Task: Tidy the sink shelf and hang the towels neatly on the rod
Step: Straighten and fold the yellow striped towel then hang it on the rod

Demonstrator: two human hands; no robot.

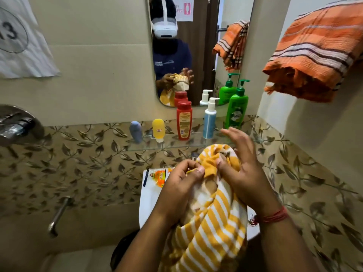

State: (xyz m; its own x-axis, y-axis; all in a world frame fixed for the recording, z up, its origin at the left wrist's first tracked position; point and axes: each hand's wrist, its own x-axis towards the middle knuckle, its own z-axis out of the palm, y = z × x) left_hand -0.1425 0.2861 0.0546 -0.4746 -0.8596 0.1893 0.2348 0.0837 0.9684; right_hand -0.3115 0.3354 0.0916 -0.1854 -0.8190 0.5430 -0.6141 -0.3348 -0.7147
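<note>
Pinching the yellow striped towel (212, 218) with your left hand (180, 185), your right hand (241, 169) is gripping beside; towel is hanging lengthwise downward

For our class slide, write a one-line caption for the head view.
Both hands, left and right, bunch a yellow striped towel below a glass shelf of bottles.

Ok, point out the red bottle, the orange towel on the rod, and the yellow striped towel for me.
red bottle (183, 122), head view, on the middle of its label.
orange towel (316, 55), head view, on its striped top face.
yellow striped towel (214, 222), head view, on the striped fold below the hands.
</note>
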